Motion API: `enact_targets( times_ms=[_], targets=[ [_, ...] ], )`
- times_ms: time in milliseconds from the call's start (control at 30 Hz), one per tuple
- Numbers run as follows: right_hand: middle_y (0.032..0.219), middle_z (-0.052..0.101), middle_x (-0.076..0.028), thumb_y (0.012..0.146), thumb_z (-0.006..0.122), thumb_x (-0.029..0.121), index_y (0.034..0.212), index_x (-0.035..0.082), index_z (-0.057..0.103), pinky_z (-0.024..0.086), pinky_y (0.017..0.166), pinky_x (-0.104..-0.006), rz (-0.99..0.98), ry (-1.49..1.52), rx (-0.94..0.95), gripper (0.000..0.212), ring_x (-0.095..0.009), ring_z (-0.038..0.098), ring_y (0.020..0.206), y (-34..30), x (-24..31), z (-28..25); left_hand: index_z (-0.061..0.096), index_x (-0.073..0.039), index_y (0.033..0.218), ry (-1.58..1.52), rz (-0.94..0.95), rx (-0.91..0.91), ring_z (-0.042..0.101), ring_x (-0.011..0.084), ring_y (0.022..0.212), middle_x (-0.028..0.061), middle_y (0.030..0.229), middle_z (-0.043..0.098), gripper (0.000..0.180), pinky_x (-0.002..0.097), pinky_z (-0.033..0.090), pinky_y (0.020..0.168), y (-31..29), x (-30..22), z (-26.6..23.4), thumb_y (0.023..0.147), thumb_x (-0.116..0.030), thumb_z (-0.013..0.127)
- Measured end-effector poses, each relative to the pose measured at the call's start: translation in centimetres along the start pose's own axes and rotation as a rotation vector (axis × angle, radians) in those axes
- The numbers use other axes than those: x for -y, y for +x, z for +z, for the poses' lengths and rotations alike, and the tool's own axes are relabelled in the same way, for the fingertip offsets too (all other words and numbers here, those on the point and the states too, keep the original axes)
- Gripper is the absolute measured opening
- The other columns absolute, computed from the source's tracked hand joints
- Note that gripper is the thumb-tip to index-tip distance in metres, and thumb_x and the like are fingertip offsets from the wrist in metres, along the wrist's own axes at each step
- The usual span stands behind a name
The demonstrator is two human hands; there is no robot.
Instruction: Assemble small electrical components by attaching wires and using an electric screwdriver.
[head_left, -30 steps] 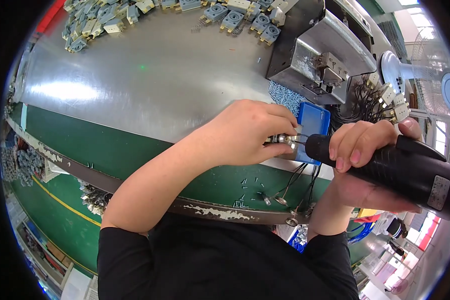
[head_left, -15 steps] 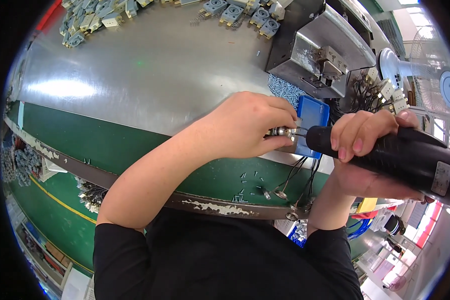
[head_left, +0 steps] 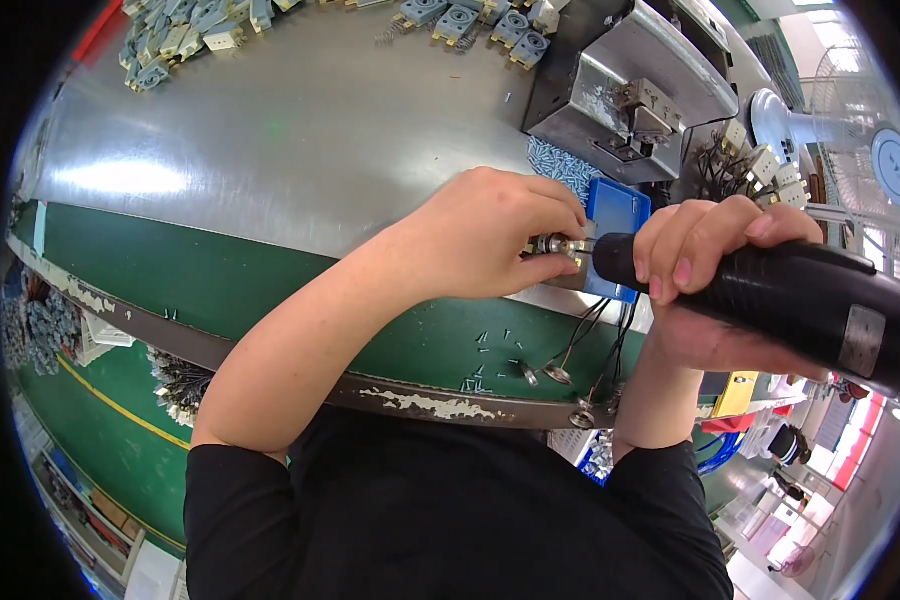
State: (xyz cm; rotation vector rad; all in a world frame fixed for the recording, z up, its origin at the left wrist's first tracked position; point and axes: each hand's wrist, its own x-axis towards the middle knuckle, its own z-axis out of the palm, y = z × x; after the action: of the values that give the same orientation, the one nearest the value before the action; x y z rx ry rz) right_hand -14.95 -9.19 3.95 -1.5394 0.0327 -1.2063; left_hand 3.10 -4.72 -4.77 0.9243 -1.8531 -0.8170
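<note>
My left hand (head_left: 495,235) is closed, thumb and fingers pinching a small metal-and-ceramic fitting (head_left: 560,246) above the bench edge. What kind of fitting it is stays unclear, since the fingers cover much of it. My right hand (head_left: 715,255) wraps round a thick black power screwdriver (head_left: 795,305), held almost level with its nose pointing left. The driver's tip reaches the fitting or stands very close to it. Behind the hands lies a blue plastic tray (head_left: 620,205), and a heap of small silvery screws (head_left: 562,166) sits at its far left side.
A metal fixture (head_left: 620,110) stands beyond the tray. Grey switch-like parts (head_left: 175,35) are piled along the far bench side. Loose screws (head_left: 478,380) and wired metal discs (head_left: 558,374) lie on the green near strip. A fan (head_left: 855,130) is at the right.
The screwdriver has moved left, its nose now closer to the fitting and less of the bit showing. My left hand keeps its pinch, and the view has shifted slightly.
</note>
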Motion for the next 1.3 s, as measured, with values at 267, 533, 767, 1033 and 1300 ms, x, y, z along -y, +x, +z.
enact_targets(
  times_ms=[267,533,767,1033,1300],
  targets=[
    [0.072,0.056,-0.007,0.084,0.055,0.091,0.141,0.004,0.045,0.048,0.052,-0.0348,0.073,0.103,-0.074,0.105,-0.018,0.055,0.053,0.2,0.5,-0.7,0.077,-0.002,0.103,-0.018,0.003,-0.006,0.075,0.0313,0.097,0.0114,0.112,0.077,0.025,0.0388,0.061,0.083,0.2,-0.3,0.1,0.081,-0.011,0.086],
    [0.079,0.059,-0.012,0.079,0.054,0.094,0.160,0.002,0.026,0.051,0.057,-0.0377,0.226,-0.017,-0.122,0.126,-0.021,0.060,0.059,0.8,1.5,-0.4,0.078,-0.003,0.103,-0.011,-0.009,0.010,0.075,0.0303,0.096,0.0098,0.112,0.077,0.025,0.0384,0.061,0.083,0.3,-0.6,-0.2,0.082,-0.015,0.085],
    [0.087,0.058,-0.011,0.082,0.051,0.095,0.157,-0.004,0.029,0.049,0.063,-0.0355,0.208,0.093,-0.183,0.126,-0.020,0.057,0.063,-0.1,1.8,-1.9,0.076,0.001,0.102,-0.023,0.020,-0.009,0.075,0.0340,0.097,0.0129,0.111,0.077,0.026,0.0394,0.061,0.083,0.4,-0.5,-0.1,0.080,-0.010,0.086],
    [0.074,0.055,-0.003,0.071,0.045,0.106,0.135,-0.002,0.050,0.043,0.055,-0.0312,0.237,0.069,-0.154,0.125,-0.014,0.050,0.054,0.8,1.5,-0.7,0.076,-0.001,0.103,-0.051,-0.009,0.000,0.075,0.0329,0.097,0.0114,0.111,0.076,0.027,0.0380,0.061,0.082,0.5,-0.5,0.2,0.079,-0.007,0.085],
    [0.074,0.056,-0.002,0.070,0.047,0.105,0.129,0.000,0.052,0.044,0.055,-0.0307,0.229,0.093,-0.097,0.120,-0.014,0.051,0.054,-0.4,1.2,-1.9,0.076,-0.002,0.104,-0.035,-0.029,-0.004,0.075,0.0304,0.095,0.0102,0.110,0.076,0.029,0.0359,0.059,0.079,0.2,-0.5,0.1,0.077,-0.006,0.086]
  ],
)
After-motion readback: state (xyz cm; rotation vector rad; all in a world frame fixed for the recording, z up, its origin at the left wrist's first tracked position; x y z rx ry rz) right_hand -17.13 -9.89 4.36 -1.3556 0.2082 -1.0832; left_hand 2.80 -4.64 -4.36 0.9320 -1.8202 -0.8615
